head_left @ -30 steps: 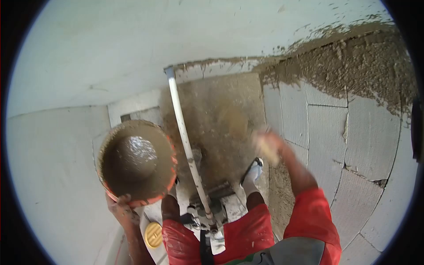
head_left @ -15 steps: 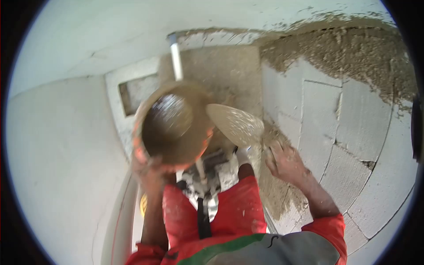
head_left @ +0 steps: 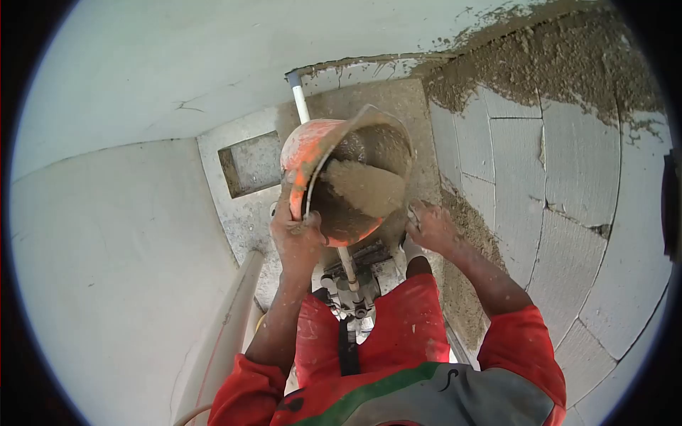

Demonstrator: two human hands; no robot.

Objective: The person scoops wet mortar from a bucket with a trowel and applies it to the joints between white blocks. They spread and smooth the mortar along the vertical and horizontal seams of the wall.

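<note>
My left hand (head_left: 295, 238) grips the near left rim of an orange, mortar-smeared bucket (head_left: 307, 145), fingers outside and thumb over the edge. The bucket is tilted, its mouth facing me and to the right. In my right hand (head_left: 432, 226) is a trowel, its handle mostly hidden by the closed fingers. Wet mortar coats the trowel blade (head_left: 366, 189), which reaches into the bucket's mouth. Grey-brown residue lines the inner wall; how much mortar lies deeper cannot be made out.
On the right stands a block wall (head_left: 579, 177), with rough wet mortar (head_left: 554, 60) along its top. A white pipe (head_left: 301, 103) rises behind the bucket, near a rectangular recess (head_left: 256, 165). A thicker pipe (head_left: 231, 312) runs at lower left. Below the bucket are a pole and dark gear (head_left: 355, 291).
The bucket has moved right and tipped toward the right, my left hand moving with it. The trowel blade has gone from beside the bucket into its mouth.
</note>
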